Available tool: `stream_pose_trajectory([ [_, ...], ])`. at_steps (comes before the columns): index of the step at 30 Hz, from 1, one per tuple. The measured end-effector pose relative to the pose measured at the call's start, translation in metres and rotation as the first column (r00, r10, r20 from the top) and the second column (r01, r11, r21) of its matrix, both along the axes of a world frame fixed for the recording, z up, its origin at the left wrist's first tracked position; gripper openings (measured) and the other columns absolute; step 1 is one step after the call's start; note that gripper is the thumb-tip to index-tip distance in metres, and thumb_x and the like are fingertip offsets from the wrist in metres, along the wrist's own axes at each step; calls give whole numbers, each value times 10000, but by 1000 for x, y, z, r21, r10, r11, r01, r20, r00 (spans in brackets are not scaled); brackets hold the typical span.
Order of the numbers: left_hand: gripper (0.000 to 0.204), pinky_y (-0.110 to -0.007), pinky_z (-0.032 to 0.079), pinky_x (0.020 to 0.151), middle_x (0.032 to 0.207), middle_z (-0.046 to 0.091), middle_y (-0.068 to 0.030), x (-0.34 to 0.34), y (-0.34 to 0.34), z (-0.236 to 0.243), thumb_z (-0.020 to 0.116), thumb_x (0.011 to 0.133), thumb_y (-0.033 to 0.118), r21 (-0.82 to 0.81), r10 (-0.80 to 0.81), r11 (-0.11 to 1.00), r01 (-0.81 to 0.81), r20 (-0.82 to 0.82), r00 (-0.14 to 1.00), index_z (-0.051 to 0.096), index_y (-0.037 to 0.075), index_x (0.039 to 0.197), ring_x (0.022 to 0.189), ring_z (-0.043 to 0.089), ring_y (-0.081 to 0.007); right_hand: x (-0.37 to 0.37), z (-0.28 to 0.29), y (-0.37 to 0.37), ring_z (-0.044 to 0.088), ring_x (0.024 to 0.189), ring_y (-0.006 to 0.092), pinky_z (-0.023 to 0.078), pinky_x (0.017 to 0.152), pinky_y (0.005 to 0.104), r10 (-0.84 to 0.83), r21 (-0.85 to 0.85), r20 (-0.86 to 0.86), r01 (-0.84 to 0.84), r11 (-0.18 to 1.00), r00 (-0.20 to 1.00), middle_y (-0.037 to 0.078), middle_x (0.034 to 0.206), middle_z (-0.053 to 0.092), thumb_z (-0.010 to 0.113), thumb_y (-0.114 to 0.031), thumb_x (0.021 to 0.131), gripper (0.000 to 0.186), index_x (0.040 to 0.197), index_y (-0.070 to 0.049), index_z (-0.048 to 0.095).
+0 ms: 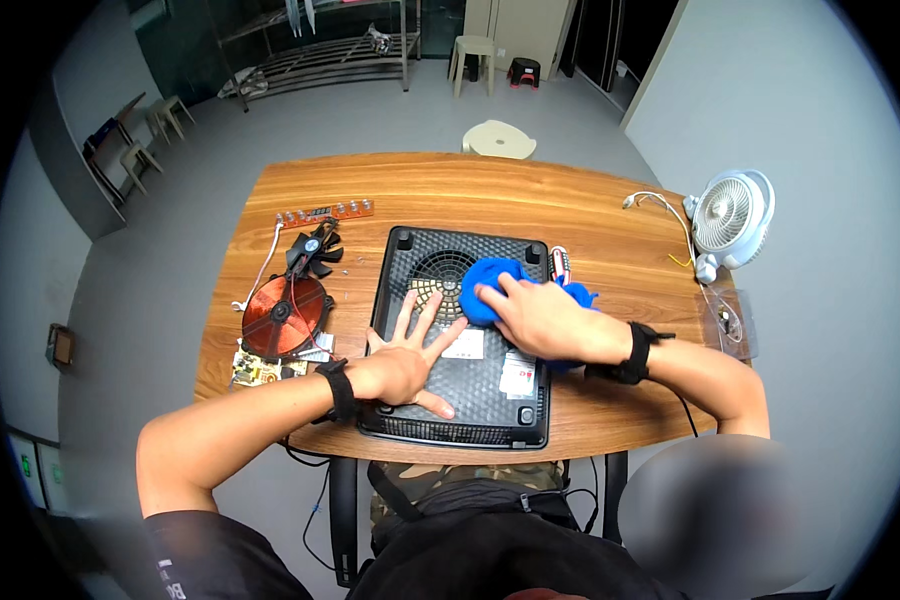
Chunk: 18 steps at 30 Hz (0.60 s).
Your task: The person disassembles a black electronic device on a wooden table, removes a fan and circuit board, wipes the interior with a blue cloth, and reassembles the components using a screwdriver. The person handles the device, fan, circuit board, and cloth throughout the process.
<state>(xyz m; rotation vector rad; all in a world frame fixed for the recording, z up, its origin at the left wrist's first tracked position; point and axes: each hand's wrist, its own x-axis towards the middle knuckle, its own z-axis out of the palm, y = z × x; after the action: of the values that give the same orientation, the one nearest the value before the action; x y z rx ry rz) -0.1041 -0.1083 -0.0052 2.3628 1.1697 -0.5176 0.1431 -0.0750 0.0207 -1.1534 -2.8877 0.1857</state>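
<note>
A black plastic appliance housing [480, 390], like the base of an induction cooker, lies with its feet and round vent grille [444, 266] facing up in front of me. My left hand [406, 358] rests flat on it with fingers spread, partly over the grille and next to a white label [463, 344]. A bunched blue cloth [483, 290] is under my right hand [544, 318], whose fingers grip it against the housing right of the grille. Part of the cloth trails past the housing's right edge.
On the left lie a copper coil [282, 318], a black fan [320, 250], an orange circuit strip [350, 210] and a yellowish circuit board [260, 370]. A red and grey tool [560, 262] lies right of the housing. A white desk fan [732, 215] stands at the table's right edge.
</note>
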Motion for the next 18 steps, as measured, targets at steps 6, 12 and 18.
stream_pose_trajectory([
  [6,1362,-849,252,983,1642,-197,-249,-5,-1,1,718,616,824,36,-22,999,20,52,998,32,230,1632,1481,-216,-524,16,-10,-2,640,965,397,558,755,517,-212,69,-39,215,974,976,216,1127,566,610,-147,909,495,1377,-80,464],
  [12,1358,-864,206,984,1648,-187,-250,-9,-1,-3,699,623,851,37,-28,999,24,122,992,45,225,1635,1482,-216,-522,44,-15,22,610,979,501,522,793,598,-421,-56,-215,419,906,881,280,1148,552,520,-177,986,326,1246,-9,419],
  [18,1354,-865,206,984,1646,-185,-255,-5,0,-3,682,631,859,28,-43,999,40,98,994,38,217,1635,1480,-217,-525,50,-9,60,591,982,547,495,854,607,-526,-137,-234,508,850,818,329,1137,580,479,-195,1000,297,1179,38,433],
])
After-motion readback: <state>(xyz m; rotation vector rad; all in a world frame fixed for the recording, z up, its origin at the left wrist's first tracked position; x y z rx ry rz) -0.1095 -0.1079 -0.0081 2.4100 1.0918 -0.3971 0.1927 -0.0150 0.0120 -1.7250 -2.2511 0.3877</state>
